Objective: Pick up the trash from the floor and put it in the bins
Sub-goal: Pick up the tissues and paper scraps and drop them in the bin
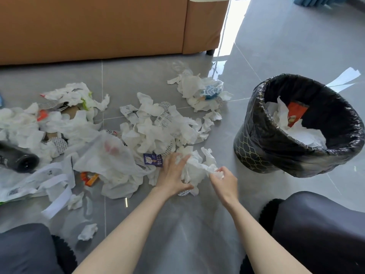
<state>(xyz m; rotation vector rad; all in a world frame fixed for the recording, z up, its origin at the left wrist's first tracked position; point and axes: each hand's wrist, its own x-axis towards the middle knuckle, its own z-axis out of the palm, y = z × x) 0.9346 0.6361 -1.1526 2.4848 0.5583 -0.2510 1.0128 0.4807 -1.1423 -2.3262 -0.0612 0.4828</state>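
Hands: 2, left hand (173,175), right hand (224,182)
Bin (256,139): 1
Black bottle (17,158): 1
Purple packet (153,160): 1
Sofa (98,26): 1
Crumpled tissues (154,131): too many to count

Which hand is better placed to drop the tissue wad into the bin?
Right. The right hand already pinches the tissue wad on the side toward the black-lined bin; the left hand is farther away.

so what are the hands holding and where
Both grip one crumpled white tissue wad: left hand clutches its left side, right hand pinches its right end.
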